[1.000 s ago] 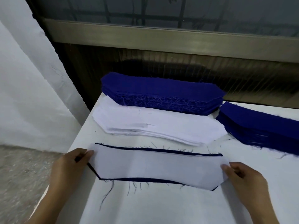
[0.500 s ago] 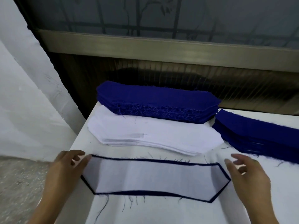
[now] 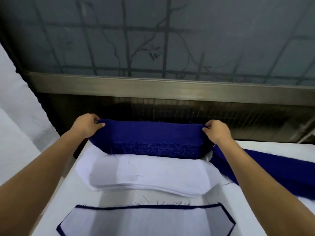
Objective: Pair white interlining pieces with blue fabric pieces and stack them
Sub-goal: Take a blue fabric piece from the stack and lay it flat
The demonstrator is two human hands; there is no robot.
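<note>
A thick stack of blue fabric pieces (image 3: 153,138) lies at the table's far edge. My left hand (image 3: 87,124) pinches the left end of its top piece and my right hand (image 3: 216,129) pinches the right end, both arms stretched forward. In front of it lies a stack of white interlining pieces (image 3: 146,176). Nearest me, one white interlining piece lies on a blue piece (image 3: 146,220), the blue showing as a thin border with loose threads.
A second blue fabric stack (image 3: 272,169) sits at the right, partly behind my right forearm. The white table (image 3: 226,195) ends at a dark corrugated wall and metal sill. Beyond the table's left edge hangs a white sheet.
Both hands left the finished white-on-blue pair near me and reached forward to the far blue stack, where they now pinch the ends of its top piece. The camera tilted up.
</note>
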